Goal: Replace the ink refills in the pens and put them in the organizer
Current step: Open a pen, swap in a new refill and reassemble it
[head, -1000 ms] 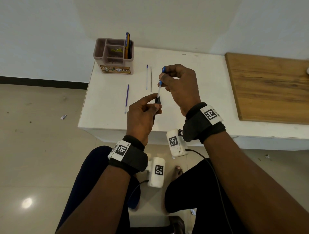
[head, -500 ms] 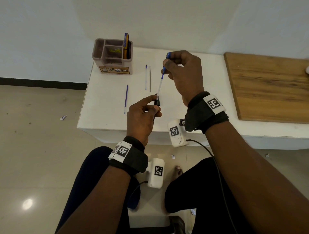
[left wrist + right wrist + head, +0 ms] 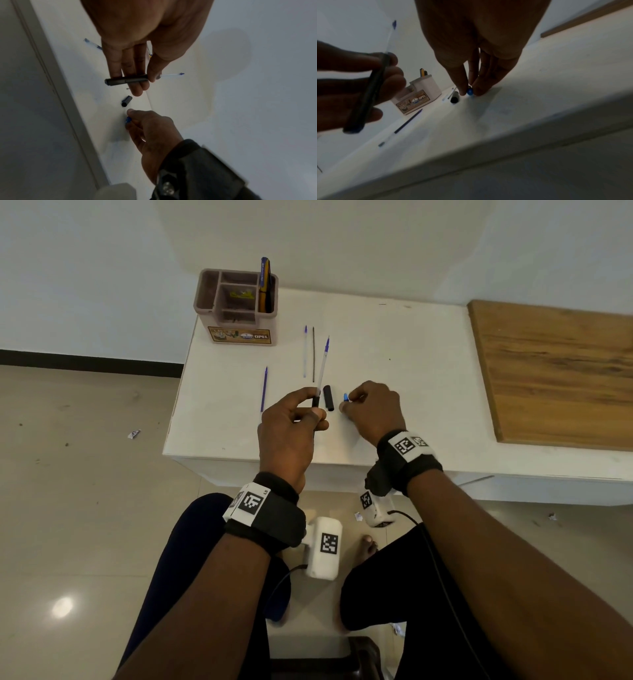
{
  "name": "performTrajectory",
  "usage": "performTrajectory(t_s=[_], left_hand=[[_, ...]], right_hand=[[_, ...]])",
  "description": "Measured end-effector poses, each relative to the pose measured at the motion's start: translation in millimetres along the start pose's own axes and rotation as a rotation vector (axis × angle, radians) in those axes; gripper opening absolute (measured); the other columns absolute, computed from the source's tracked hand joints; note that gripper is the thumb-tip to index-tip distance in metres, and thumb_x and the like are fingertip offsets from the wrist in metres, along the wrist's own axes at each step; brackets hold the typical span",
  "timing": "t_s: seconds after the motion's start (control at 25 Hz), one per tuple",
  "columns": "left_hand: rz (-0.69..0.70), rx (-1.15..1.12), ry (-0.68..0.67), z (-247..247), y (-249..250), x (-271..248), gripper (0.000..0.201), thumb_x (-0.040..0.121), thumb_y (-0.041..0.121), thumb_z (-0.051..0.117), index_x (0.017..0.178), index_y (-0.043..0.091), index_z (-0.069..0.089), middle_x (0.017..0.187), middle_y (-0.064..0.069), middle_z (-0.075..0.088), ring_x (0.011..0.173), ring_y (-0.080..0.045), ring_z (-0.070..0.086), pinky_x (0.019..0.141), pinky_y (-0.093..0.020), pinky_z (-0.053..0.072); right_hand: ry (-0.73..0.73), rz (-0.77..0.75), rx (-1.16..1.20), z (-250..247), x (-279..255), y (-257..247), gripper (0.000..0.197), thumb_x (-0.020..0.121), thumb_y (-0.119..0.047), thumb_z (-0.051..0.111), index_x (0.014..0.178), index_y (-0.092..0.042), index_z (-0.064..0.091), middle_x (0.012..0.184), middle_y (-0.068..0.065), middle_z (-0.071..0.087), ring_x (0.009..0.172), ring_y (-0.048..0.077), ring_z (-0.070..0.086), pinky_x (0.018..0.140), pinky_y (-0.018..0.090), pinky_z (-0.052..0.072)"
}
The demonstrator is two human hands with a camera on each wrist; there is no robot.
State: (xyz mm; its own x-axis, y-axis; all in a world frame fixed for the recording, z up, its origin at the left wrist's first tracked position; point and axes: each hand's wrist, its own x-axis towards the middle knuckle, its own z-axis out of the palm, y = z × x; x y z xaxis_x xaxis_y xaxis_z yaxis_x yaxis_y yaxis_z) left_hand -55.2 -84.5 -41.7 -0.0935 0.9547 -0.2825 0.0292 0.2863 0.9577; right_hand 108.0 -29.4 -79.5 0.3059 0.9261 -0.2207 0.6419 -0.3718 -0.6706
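Over the near edge of the white table (image 3: 394,364): refill seated partway, tip piece down at the surface.

Compared with half a second ago, right hand (image 3: 371,409) off the refill and lowered to the tabletop, thumb and fingertips pinching the small blue tip piece (image 3: 345,397) just beside the loose black cap (image 3: 328,397). Left hand (image 3: 291,429) clenched around the black pen barrel (image 3: 126,80), clear refill (image 3: 322,364) now standing unaided out of its open end, blue point up. Judged from that: refill swapped into this pen but not closed up; tip piece and cap yet to go on. Three more refills lying flat between hands and organizer (image 3: 236,306), which stands at the far left corner with a few pens upright in its right compartment. Likely next: tip piece fitted over the protruding refill.
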Motion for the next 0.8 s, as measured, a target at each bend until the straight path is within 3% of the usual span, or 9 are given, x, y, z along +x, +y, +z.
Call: performTrajectory(t_s=[0.16, 0.28, 0.4, 0.52, 0.6, 0.8], left_hand=[[-0.005, -0.002, 0.003, -1.0, 0.3, 0.8, 0.031, 0.098, 0.01, 0.069, 0.125, 0.024, 0.074, 0.091, -0.005, 0.081, 0.088, -0.015, 0.08, 0.105, -0.055, 0.055], [-0.011, -0.014, 0.001, 0.4, 1.6, 0.6, 0.032, 0.098, 0.009, 0.069, 0.126, 0.024, 0.074, 0.092, -0.006, 0.081, 0.088, -0.015, 0.08, 0.105, -0.054, 0.055], [-0.004, 0.005, 0.001, -0.8, 3.8, 0.5, 0.031, 0.099, 0.011, 0.069, 0.127, 0.024, 0.074, 0.092, -0.004, 0.082, 0.087, -0.012, 0.079, 0.105, -0.051, 0.056], [-0.007, 0.018, 0.005, -0.7, 5.8, -0.1, 0.031, 0.101, 0.012, 0.068, 0.128, 0.023, 0.073, 0.095, -0.003, 0.081, 0.088, -0.009, 0.079, 0.106, -0.051, 0.056], [-0.005, 0.024, 0.005, -1.3, 5.4, -0.7, 0.031, 0.101, 0.012, 0.067, 0.13, 0.023, 0.072, 0.097, -0.003, 0.081, 0.088, -0.009, 0.079, 0.106, -0.052, 0.055], [0.006, 0.024, 0.006, -3.7, 5.5, -0.9, 0.032, 0.101, 0.011, 0.066, 0.13, 0.023, 0.072, 0.097, -0.004, 0.081, 0.088, -0.011, 0.079, 0.104, -0.052, 0.056]], right_hand=[[-0.009, -0.063, -0.164, 8.6, -2.6, -2.4, 0.023, 0.092, -0.024, 0.072, 0.107, -0.007, 0.069, 0.106, 0.01, 0.072, 0.101, 0.029, 0.067, 0.091, 0.043, 0.057], [-0.004, -0.048, -0.18, -0.8, -3.9, -12.2, 0.029, 0.094, -0.03, 0.07, 0.111, -0.007, 0.068, 0.11, 0.01, 0.071, 0.105, 0.029, 0.067, 0.095, 0.044, 0.055], [0.114, -0.113, 0.09, -19.0, -13.9, -37.6, 0.019, 0.096, -0.031, 0.064, 0.104, -0.015, 0.072, 0.102, -0.001, 0.074, 0.096, 0.02, 0.071, 0.092, 0.038, 0.058], [0.072, -0.157, 0.381, -28.3, -31.8, -64.9, 0.017, 0.099, -0.028, 0.061, 0.104, -0.02, 0.075, 0.092, -0.005, 0.076, 0.083, 0.015, 0.074, 0.08, 0.033, 0.062], [0.066, -0.2, 0.394, -24.7, -38.0, -71.7, 0.017, 0.098, -0.029, 0.064, 0.105, -0.018, 0.075, 0.09, -0.006, 0.076, 0.084, 0.014, 0.073, 0.079, 0.033, 0.061], [0.06, -0.228, 0.377, -14.1, -39.0, -68.2, 0.019, 0.093, -0.023, 0.073, 0.11, -0.016, 0.076, 0.095, -0.008, 0.076, 0.091, 0.007, 0.073, 0.09, 0.029, 0.06]])
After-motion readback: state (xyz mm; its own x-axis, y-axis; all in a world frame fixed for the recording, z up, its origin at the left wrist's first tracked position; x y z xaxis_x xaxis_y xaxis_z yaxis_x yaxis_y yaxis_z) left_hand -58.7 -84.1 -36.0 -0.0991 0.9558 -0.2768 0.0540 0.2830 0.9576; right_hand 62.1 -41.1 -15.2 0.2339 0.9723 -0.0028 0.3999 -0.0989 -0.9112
